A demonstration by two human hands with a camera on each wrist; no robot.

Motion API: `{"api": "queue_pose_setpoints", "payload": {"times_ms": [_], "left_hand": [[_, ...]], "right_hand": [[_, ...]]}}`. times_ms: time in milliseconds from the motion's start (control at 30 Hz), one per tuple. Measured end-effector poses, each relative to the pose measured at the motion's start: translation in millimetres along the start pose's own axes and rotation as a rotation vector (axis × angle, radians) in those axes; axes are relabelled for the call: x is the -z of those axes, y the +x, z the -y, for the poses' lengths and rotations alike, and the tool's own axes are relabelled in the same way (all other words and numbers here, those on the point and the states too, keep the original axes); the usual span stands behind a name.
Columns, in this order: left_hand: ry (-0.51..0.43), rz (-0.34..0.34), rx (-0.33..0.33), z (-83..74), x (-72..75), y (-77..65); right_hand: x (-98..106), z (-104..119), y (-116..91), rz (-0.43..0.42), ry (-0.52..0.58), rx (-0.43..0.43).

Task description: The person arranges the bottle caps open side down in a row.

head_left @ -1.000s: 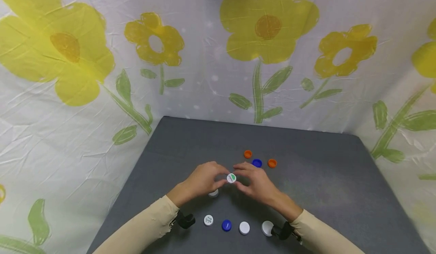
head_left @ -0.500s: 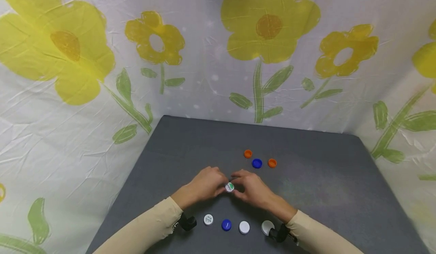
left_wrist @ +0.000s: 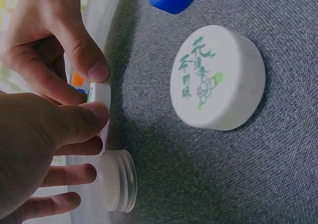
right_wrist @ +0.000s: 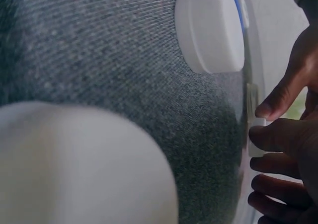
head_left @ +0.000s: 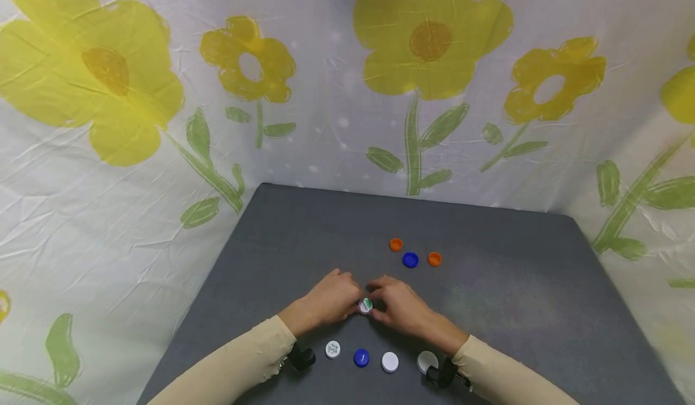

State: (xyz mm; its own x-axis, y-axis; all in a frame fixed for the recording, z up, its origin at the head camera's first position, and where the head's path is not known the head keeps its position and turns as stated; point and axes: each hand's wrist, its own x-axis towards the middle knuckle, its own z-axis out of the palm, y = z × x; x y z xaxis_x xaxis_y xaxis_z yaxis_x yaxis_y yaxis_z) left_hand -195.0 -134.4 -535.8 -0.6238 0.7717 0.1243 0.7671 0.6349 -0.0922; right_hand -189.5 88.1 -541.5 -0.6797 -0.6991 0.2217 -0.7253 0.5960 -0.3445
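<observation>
Between my two hands is a small white bottle cap (head_left: pixel 365 306) with a green mark on its top. From the left, my left hand (head_left: pixel 332 299) pinches its edge. My right hand (head_left: pixel 400 306) pinches the opposite side, thumb and forefinger bent round it. In the left wrist view both thumbs press the near side of the cap (left_wrist: pixel 102 93). A ridged, see-through-edged cap (left_wrist: pixel 120 182) lies on the cloth just below the left fingers; the left hand hides it in the head view.
Nearer me lie a printed white cap (head_left: pixel 333 349), a blue cap (head_left: pixel 361 357), a plain white cap (head_left: pixel 390 361) and a larger white cap (head_left: pixel 427 361) by the right wrist camera. Farther off are orange caps (head_left: pixel 434 259) and a blue cap (head_left: pixel 410 260) on the grey cloth (head_left: pixel 510 284).
Both hands have come down and nearer to me with the white cap between them. The blue cap behind has come fully into sight, and the ridged cap is now covered by the left hand.
</observation>
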Motion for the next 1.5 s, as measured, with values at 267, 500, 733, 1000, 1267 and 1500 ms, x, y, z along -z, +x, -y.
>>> {"api": "queue_pose_setpoints", "payload": {"times_ms": [267,500,733,1000,1267,1500], "left_hand": [[0.128,0.021,-0.004,-7.7,-0.7,1.2],[0.161,0.034,0.001,-10.3,-1.3,3.6],[0.084,0.043,0.029,-2.2,5.7,3.9],[0.106,0.012,0.056,15.1,24.6,14.6],[0.027,-0.019,0.084,31.7,34.4,44.8],[-0.062,0.016,0.151,42.8,39.6,75.4]], "right_hand": [[-5.4,-0.1,-0.6,0.002,-0.017,0.021],[-4.6,1.9,-0.5,0.008,-0.026,0.009],[3.6,0.2,-1.5,0.02,0.0,-0.015],[26.4,-17.2,2.6,-0.032,-0.052,-0.065],[51.8,-34.6,10.1,-0.086,-0.056,-0.157],[65.6,-52.8,19.2,-0.145,-0.06,-0.195]]}}
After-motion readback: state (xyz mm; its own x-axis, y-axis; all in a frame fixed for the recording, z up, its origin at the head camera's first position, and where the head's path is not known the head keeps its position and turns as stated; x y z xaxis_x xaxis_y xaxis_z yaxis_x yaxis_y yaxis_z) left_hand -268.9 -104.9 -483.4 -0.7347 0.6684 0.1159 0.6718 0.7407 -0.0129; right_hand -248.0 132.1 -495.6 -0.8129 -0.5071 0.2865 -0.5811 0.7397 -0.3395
